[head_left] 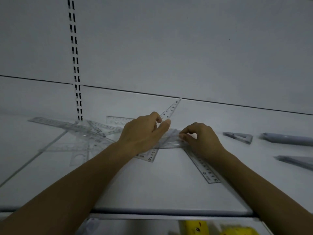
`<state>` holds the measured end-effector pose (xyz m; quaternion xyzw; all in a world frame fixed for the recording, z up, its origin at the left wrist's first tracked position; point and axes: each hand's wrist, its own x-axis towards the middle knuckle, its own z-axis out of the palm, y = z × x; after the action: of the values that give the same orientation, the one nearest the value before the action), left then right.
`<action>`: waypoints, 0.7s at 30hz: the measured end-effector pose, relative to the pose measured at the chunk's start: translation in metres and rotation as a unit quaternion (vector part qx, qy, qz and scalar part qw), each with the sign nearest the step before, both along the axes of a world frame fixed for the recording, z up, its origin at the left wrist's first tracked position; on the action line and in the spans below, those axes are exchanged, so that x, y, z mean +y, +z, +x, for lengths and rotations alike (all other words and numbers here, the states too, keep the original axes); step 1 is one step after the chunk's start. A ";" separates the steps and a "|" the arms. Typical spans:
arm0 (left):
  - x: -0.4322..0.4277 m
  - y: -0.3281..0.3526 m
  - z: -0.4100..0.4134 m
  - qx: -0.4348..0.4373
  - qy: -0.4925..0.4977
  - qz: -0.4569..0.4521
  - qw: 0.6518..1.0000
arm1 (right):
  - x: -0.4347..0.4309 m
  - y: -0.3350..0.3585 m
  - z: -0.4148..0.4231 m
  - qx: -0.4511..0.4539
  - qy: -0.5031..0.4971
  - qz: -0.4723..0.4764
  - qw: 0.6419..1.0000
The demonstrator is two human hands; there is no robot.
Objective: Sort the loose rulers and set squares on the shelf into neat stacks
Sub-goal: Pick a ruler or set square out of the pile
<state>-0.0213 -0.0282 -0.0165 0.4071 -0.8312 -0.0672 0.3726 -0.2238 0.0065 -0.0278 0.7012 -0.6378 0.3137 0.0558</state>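
One upper ruler (170, 111) is pinched by the left hand (142, 131); one lower ruler (205, 168) is gripped by the curled right hand (201, 138). One set-square stack (238, 137) is seen right of it, and one loose pile (81, 129) left of both.

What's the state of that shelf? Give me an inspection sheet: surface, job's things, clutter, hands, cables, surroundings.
Surface: white shelf, dimly lit.
Job's things: loose pile of clear rulers and set squares lies crossed at left; long ruler slants toward the back; second ruler runs from under the right hand toward the front; triangular stack and grey bundles sit apart at right, blurred.
Clutter: yellow items on the level below.
Hands: left hand pinches the long ruler; right hand pinches overlapped clear pieces.
Cables: nothing seen.
Surroundings: white back panel with slotted upright.
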 end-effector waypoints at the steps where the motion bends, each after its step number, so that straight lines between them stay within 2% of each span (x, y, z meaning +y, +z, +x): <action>1: 0.000 0.000 0.002 0.008 0.001 -0.003 1.000 | -0.001 0.001 -0.001 0.000 0.003 -0.034 0.999; 3: -0.001 0.000 0.005 0.022 0.004 0.001 1.000 | 0.000 0.004 -0.002 -0.025 0.008 -0.108 0.994; 6: -0.002 -0.001 0.004 0.048 -0.001 0.042 0.998 | 0.006 0.012 0.001 -0.111 -0.012 -0.179 0.977; 10: -0.001 0.005 -0.002 0.194 -0.054 0.189 0.961 | 0.013 0.019 0.007 -0.204 -0.014 -0.202 0.958; 14: 0.004 0.012 -0.003 0.303 -0.127 0.282 0.901 | 0.017 0.024 0.010 -0.383 0.047 -0.128 0.914; 18: 0.010 0.014 -0.004 0.352 -0.190 0.362 0.842 | 0.024 0.029 0.021 -0.420 0.105 -0.049 0.900; 21: 0.014 0.014 -0.005 0.333 -0.195 0.359 0.850 | 0.027 0.030 0.031 -0.449 0.167 0.026 0.877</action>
<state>-0.0262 -0.0138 -0.0022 0.2947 -0.6375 -0.5638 0.4346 -0.1927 0.0335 0.0023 0.5823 -0.4760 0.5826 -0.3082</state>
